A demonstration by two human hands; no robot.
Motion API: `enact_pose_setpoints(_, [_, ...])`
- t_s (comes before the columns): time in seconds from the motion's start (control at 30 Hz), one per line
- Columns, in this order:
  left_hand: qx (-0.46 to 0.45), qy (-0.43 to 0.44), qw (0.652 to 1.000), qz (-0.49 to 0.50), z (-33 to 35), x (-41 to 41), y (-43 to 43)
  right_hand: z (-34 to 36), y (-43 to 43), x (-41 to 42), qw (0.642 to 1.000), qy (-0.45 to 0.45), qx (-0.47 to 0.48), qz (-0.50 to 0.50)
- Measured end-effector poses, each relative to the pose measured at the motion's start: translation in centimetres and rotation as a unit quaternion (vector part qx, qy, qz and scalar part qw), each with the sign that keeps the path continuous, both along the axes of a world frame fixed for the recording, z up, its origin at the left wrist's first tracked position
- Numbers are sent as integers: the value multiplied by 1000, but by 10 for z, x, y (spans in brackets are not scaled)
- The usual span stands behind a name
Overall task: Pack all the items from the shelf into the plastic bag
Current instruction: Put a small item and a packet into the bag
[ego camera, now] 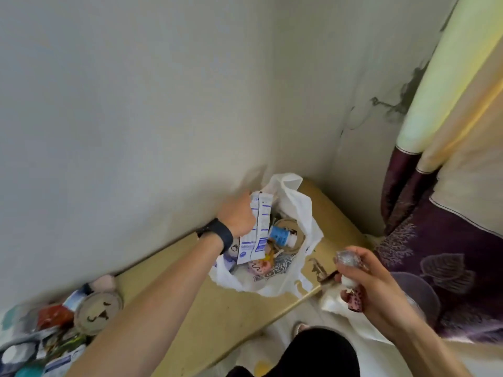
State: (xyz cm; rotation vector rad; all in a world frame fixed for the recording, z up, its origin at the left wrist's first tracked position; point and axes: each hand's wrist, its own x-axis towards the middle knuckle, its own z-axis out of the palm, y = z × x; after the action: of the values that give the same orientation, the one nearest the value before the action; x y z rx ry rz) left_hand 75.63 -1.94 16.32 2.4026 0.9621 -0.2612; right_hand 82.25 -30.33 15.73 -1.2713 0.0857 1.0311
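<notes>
Over the half-full white plastic bag (pixel 304 210), left hand (pixel 236 214) grips blue-and-white paper sachets (pixel 258 229); right hand (pixel 378 284), four o'clock, clutches small glittery bottles (pixel 347 259); mixed colourful packets (pixel 54 317) wait on the tan shelf (pixel 217 308), eight o'clock.

Plastic bag (pixel 302 213): 1, white.
Blue-and-white sachets (pixel 258 232): 2, side by side.
Blue-labelled bottle (pixel 280 235): 1.
Pink patterned bottle (pixel 355 299): 1.
Glitter-covered piece (pixel 347 259): 1.
Round face-printed lid (pixel 98 312): 1.
Loose packets (pixel 54 319) on the shelf (pixel 217 308): too blurred to count.

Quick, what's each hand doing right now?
Left hand: grips white-and-blue paper sachets over the white plastic bag.
Right hand: grips small pink-patterned bottle.
</notes>
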Motion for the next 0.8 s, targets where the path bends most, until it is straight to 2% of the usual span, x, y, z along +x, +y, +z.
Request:
enact_pose_setpoints(0.1, [20, 99, 991, -91, -24, 6, -13, -4, -10, 3, 1000, -4, -3, -23])
enact_pose_setpoints(0.17, [26, 119, 984, -127, -36, 3, -13, -7, -10, 3, 1000, -3, -9, -26])
enact_pose_setpoints(0.27, [151, 109, 970, -157, -39, -7, -8, -12, -4, 1, 1000, -15, -18, -10])
enact_pose_setpoints(0.33, [249, 86, 953, -152, -38, -25, -7, -15, 5, 0, 999, -23, -24, 22])
enact_pose_setpoints(0.4, [259, 123, 955, -77, -34, -48, -13, -19, 18, -1, 997, -16, -28, 63])
enact_pose_setpoints(0.5, [137, 165, 975, 62, -41, -84, -13, -25, 43, -6, 993, 6, -28, 118])
enact_pose_setpoints(0.57, [61, 116, 986, 107, -43, -102, -8, -31, 64, -10, 986, 24, -20, 163])
enact_pose_setpoints(0.67, [12, 54, 982, 182, -34, -123, -3, -53, 102, -17, 973, 58, -44, 218])
enact_pose_setpoints(0.73, [-72, -27, 966, 246, -23, -128, -7, -75, 128, -21, 963, 59, -86, 248])
enact_pose_setpoints(0.8, [-197, -108, 923, 313, -11, -130, -13, -101, 148, -25, 946, 27, -151, 286])
